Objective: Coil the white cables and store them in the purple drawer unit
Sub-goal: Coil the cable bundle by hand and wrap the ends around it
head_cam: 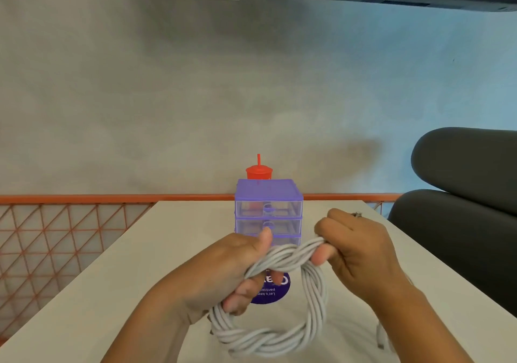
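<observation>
Head view: your left hand (223, 267) and right hand (355, 253) each grip the top of the coiled cable (316, 292), held over the table's (140, 264) near edge; the drawers (268, 208) stand mid far edge.

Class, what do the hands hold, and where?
The coiled white cable: the left hand grips the loop's left side, the right hand pinches its top.
</observation>
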